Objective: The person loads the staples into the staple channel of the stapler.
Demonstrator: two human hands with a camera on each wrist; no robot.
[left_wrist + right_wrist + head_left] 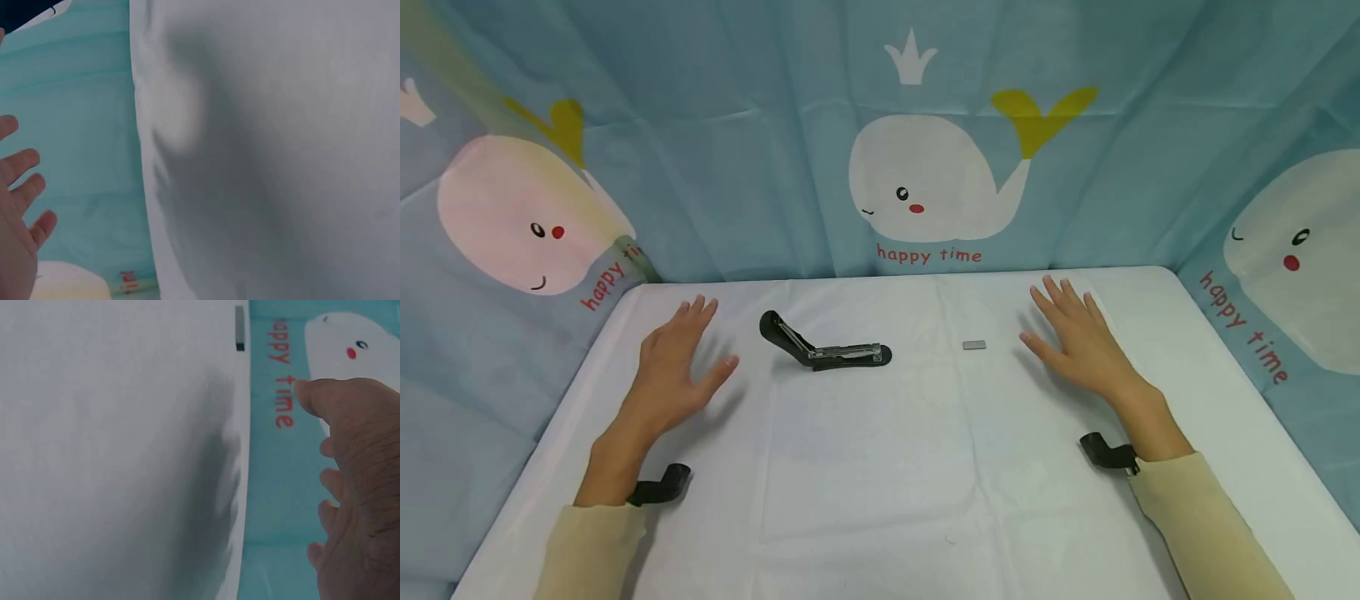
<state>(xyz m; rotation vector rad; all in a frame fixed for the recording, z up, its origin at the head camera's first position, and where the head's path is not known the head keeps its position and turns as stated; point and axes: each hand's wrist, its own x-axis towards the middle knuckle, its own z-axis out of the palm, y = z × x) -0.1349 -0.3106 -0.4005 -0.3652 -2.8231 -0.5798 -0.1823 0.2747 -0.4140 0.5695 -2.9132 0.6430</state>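
A black stapler (842, 357), its top arm swung up to the left and its metal channel exposed, lies on the white table left of the middle. To its right lies a small grey strip of staples (974, 345), also seen near the table's far edge in the right wrist view (240, 328). My left hand (673, 375) hovers left of the stapler with fingers extended, holding nothing. Right of the staple strip, my right hand (1078, 342) is held above the cloth, fingers spread and free of any object. Both hands cast shadows on the table.
White cloth covers the table (880, 500). A blue curtain (737, 167) with whale prints hangs behind it and along both sides. Black camera mounts (662, 485) sit at the wrists, next to the beige sleeves (1206, 525).
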